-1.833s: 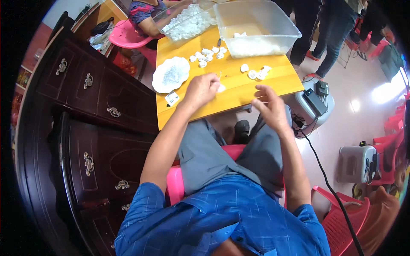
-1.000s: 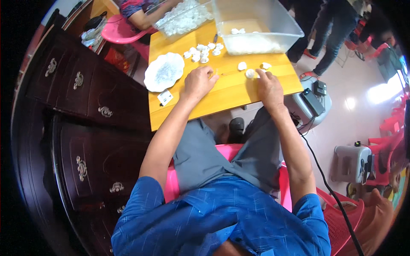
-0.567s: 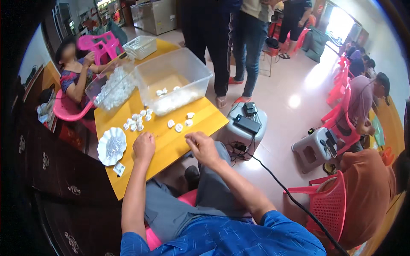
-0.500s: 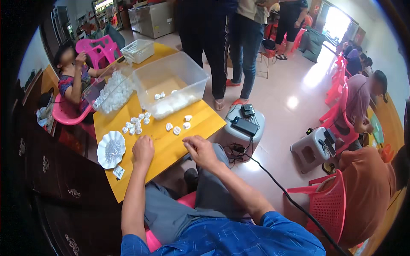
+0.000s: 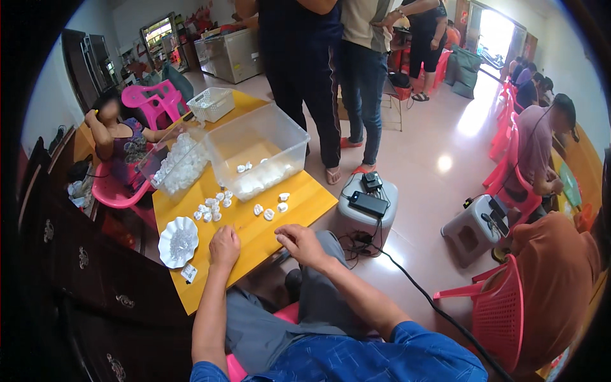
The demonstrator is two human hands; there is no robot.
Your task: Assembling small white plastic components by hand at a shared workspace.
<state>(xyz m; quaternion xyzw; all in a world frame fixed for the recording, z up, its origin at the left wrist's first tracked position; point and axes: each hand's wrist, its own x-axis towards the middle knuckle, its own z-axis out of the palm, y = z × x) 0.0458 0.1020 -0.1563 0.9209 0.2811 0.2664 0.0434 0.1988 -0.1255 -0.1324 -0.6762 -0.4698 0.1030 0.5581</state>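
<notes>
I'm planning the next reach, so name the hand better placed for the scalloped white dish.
Likely the left hand: it is nearer the scalloped white dish, while the right hand is farther across. What the left holds, if anything, is hidden.

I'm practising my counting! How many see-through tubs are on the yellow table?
2: the big tub, beyond the loose white pieces, and the smaller tub on its left, near the seated person. No other tub seems hidden.

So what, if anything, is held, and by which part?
The left hand is curled, so I cannot tell; nothing shows in the right hand.
</notes>
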